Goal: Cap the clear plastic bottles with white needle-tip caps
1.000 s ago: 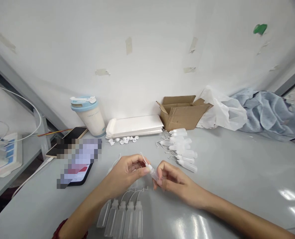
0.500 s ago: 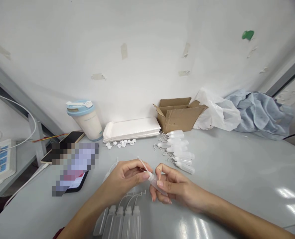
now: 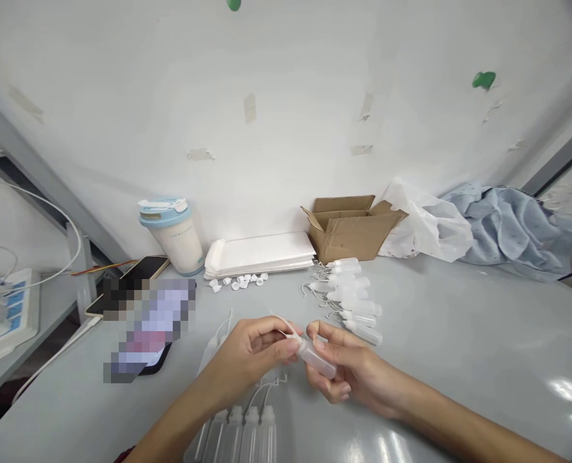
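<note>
A small translucent squeeze bottle [image 3: 318,360] hangs tilted over the table between my hands, its neck pointing up and left. My left hand [image 3: 259,350] is closed, thumb and fingers pinching at the bottle's neck, where a thin needle tip and a white strap stick out. My right hand [image 3: 346,361] is closed around the bottle's body, thumb on top. Below my left hand, several similar bottles [image 3: 251,434] with curved straps lie in a row. More bottles [image 3: 208,354] are partly hidden behind my left forearm. Further right, several small bottles [image 3: 358,299] lie in a loose column.
White caps [image 3: 242,281] lie scattered before a stack of white envelopes [image 3: 261,254]. Behind stand a lidded cup [image 3: 177,241] and an open cardboard box [image 3: 350,235]. Two phones [image 3: 155,357] lie left; a plastic bag [image 3: 425,225] and blue cloth [image 3: 512,228] lie right.
The view has shifted slightly, so the background sits lower and further right. My right-hand fingers have moved along the bottle, and more of its body shows. Both hands keep hold of it.
</note>
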`<state>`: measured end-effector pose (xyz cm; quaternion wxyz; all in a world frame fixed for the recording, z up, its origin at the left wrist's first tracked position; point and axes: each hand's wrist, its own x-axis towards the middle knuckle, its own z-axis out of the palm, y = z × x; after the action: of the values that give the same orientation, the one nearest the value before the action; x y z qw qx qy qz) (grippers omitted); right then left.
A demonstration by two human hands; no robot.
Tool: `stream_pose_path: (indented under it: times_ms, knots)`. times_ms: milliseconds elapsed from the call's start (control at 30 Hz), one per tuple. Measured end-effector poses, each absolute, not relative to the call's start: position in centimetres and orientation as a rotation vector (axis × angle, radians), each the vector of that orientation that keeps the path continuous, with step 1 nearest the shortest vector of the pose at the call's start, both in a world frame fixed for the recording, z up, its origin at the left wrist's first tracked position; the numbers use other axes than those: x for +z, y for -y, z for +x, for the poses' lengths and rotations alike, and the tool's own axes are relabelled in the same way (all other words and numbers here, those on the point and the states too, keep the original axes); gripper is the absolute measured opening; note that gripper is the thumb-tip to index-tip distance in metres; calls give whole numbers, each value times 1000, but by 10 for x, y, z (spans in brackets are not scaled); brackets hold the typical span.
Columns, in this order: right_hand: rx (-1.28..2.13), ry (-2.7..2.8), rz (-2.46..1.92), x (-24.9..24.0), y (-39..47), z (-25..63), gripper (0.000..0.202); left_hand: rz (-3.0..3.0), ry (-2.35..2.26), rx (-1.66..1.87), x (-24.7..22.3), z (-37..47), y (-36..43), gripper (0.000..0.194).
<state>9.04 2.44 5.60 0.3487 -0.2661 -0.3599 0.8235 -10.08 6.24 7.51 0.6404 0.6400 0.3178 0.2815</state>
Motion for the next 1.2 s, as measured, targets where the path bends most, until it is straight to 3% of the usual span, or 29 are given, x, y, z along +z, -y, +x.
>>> stream_pose_path:
  times_ms: [367,467,600,667,967,1200]
  knots:
    - [1926,1224,-828,50,-26,92,37,1481,-889,579,74,-95,-57,16]
    - [1667,1475,-980,48,-26,93,42,1501,-1000,670,74,-94,-60,18]
    - [1037,1785,-1275,46,-24,92,19,1497,-1022,707,71,-96,-64,20]
    - [887,1862,-1305,46,-23,92,18,1502,-985,697,69,-97,-64,21]
    - [1284,1730,-1268,52,-29,96,36,1656,-953,680,75,-97,-59,14]
    - [639,1967,-1262,41,-26,97,19,1643,-1025,556,73,-98,-63,30]
